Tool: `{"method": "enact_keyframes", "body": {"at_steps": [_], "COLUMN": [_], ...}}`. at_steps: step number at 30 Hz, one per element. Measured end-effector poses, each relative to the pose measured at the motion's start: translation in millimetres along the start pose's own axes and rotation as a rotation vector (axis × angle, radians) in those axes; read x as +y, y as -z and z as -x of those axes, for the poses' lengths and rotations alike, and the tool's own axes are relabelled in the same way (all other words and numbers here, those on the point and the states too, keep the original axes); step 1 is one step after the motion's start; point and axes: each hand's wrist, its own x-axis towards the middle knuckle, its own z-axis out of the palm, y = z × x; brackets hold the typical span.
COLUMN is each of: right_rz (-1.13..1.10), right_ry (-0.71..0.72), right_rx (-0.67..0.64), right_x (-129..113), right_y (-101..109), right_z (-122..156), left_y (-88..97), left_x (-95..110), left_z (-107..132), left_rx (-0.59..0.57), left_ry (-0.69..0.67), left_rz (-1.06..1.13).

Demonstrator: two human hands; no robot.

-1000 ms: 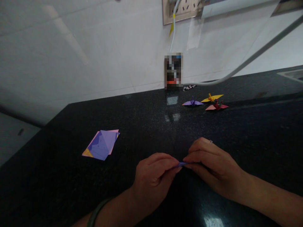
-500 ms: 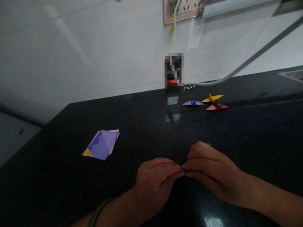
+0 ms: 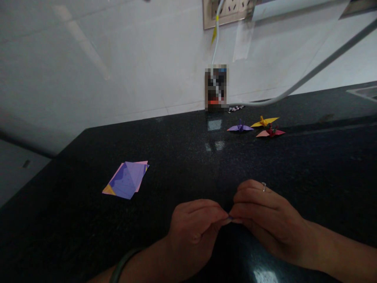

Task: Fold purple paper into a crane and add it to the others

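Observation:
My left hand (image 3: 193, 230) and my right hand (image 3: 266, 218) meet fingertip to fingertip low over the black stone counter (image 3: 73, 236). Both pinch a small folded piece of purple paper (image 3: 229, 217), of which only a sliver shows between the fingers. A ring sits on a right finger and a dark bangle circles my left wrist. A stack of purple, pink and yellow paper squares (image 3: 126, 179) lies flat on the counter to the left of my hands.
Three folded paper cranes stand at the back: purple (image 3: 240, 127), yellow (image 3: 264, 121) and red (image 3: 271, 132). A small blurred box (image 3: 217, 87) leans against the white tiled wall. A white cable (image 3: 309, 74) runs from the wall socket across the right.
Both hands have slid a little toward me while staying pinched together. Less of the purple paper shows between the fingers now.

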Motion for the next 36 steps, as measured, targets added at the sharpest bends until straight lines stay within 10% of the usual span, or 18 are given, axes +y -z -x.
{"method": "enact_keyframes", "body": {"at_steps": [9, 13, 21, 28, 36], "right_rz": [0.214, 0.226, -0.040, -0.375, -0.144], "right_ry": [-0.042, 0.007, -0.046, -0.564, -0.678], "right_rx": [0.249, 0.180, 0.063, 0.185, 0.361], "right_x": [2, -5, -9, -5, 26], "right_y": [5, 0, -1, -12, 5], "right_z": [0, -2, -2, -6, -4], "left_y": [-5.8, -5.8, -2.7, -6.8, -1.6], "left_x": [-2, 5, 2, 1, -7], "left_z": [0, 0, -1, -3, -8], "left_rx": [0.163, -0.014, 0.027, -0.007, 0.076], "left_ry": [0.757, 0.731, 0.706, 0.775, 0.923], "left_rz": [0.552, 0.750, 0.659, 0.623, 0.516]}}
